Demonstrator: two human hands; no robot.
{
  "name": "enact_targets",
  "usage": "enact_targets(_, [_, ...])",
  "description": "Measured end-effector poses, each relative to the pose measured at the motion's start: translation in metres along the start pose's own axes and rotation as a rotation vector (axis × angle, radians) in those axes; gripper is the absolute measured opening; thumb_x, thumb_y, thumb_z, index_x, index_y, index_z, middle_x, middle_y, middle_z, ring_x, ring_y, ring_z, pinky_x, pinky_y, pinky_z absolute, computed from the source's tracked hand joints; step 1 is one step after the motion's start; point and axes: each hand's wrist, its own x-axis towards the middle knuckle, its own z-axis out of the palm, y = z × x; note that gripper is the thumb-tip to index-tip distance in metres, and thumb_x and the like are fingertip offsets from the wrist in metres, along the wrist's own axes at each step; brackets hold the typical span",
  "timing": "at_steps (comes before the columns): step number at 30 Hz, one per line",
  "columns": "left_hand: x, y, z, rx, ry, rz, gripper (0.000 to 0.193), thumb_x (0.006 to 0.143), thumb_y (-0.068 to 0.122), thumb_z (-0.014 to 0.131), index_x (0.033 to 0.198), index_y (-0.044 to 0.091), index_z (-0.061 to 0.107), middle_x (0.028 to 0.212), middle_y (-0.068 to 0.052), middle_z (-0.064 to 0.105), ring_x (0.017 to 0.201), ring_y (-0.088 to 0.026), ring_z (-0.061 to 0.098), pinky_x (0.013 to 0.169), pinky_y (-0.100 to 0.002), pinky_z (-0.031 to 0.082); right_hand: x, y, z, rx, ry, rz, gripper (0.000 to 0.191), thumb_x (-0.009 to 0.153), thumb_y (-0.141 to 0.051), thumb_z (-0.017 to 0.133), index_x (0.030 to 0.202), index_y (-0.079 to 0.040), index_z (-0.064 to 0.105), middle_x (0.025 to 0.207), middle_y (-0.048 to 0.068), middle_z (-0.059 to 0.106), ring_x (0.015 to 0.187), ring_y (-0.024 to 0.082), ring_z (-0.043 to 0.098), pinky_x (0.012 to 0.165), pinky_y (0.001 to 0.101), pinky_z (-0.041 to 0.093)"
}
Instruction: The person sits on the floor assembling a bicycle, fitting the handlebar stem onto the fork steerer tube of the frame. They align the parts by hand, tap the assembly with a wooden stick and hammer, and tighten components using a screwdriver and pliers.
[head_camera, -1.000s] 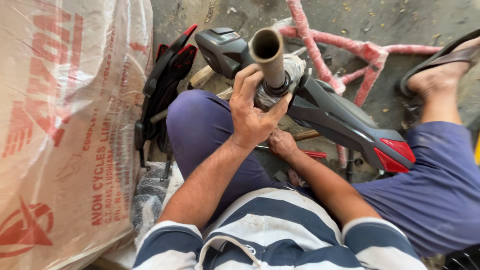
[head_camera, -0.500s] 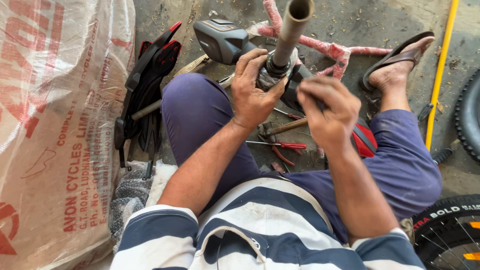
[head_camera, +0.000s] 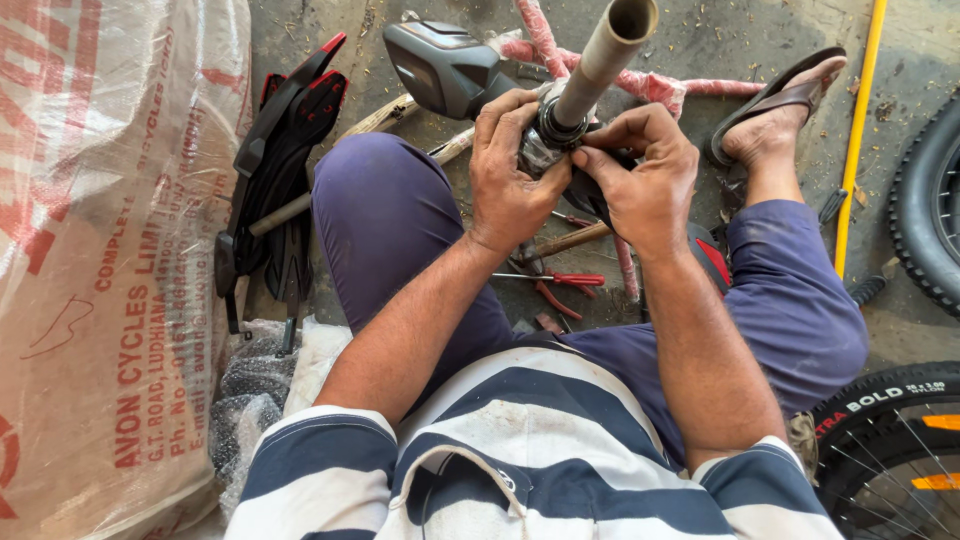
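Since half a second before, the right hand (head_camera: 645, 175) had come down from above the lap and closed in on the base of the tube (head_camera: 600, 62), and the view had shifted so the tube's open mouth now sat at the top edge, near one o'clock. Both hands met around the dark ring (head_camera: 560, 125) where the grey tube rose out of the frame (head_camera: 450, 65). The left hand (head_camera: 512, 170) wrapped the plastic-covered joint from nine o'clock, fingers curled shut over it, thumb pressed to the ring. The right hand gripped from three o'clock, fingers bent tight, fingertips touching the ring just beside the left thumb. The tube tilted up and away toward one o'clock, between the person's knees. On the floor (head_camera: 300, 40) beneath the wrists, at about six o'clock from the joint, lay red-handled pliers (head_camera: 560, 285) and a wooden-handled tool (head_camera: 565, 242), close together. A stack of black and red mudguards (head_camera: 285, 160) lay at nine o'clock, next to a large printed sack (head_camera: 110, 250). A pink-wrapped frame part (head_camera: 650, 85) ran behind the tube at twelve o'clock. A sandalled foot (head_camera: 775, 110) rested at two o'clock, with a yellow rod (head_camera: 858, 130) just past it, and tyres (head_camera: 900, 450) at three and five o'clock.
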Motion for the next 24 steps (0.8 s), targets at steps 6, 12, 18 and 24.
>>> enact_targets(6, [0.000,-0.002,0.000,0.007,0.004,0.003,0.045,0.082,0.008,0.082,0.123,0.002,0.063,0.132,-0.011,0.058,0.127,-0.027,0.060,0.111,-0.039,0.052,-0.001,-0.005,0.005,0.002,0.026,-0.032,0.025,0.090,0.006,0.084,0.102,-0.002,0.063,0.098,0.007,0.075,0.093,0.011,0.073,0.084,0.0250,0.059])
enact_targets(12, [-0.001,-0.002,0.000,0.008,0.011,0.002,0.046,0.082,0.008,0.082,0.123,0.000,0.062,0.131,-0.011,0.057,0.126,-0.027,0.059,0.110,-0.039,0.052,-0.006,-0.019,0.006,-0.341,0.075,-0.277,0.020,0.087,0.000,0.086,0.103,-0.005,0.075,0.102,0.009,0.075,0.095,0.024,0.067,0.087,0.0355,0.054])
enact_targets(18, [0.000,-0.003,0.000,0.018,-0.005,-0.010,0.047,0.083,0.008,0.083,0.124,0.001,0.061,0.132,-0.012,0.056,0.126,-0.027,0.058,0.110,-0.039,0.051,-0.007,-0.021,0.009,-0.518,0.065,-0.315,0.012,0.095,-0.007,0.083,0.105,-0.006,0.076,0.105,0.007,0.071,0.104,0.028,0.059,0.094,0.0408,0.047])
enact_targets(24, [0.000,-0.002,0.002,0.036,0.018,-0.004,0.047,0.081,0.008,0.083,0.123,0.001,0.061,0.132,-0.012,0.058,0.126,-0.028,0.059,0.111,-0.040,0.051,-0.004,-0.023,0.004,-0.538,-0.023,-0.390,0.015,0.094,-0.004,0.079,0.108,-0.003,0.073,0.111,0.009,0.068,0.109,0.032,0.058,0.098,0.0430,0.047])
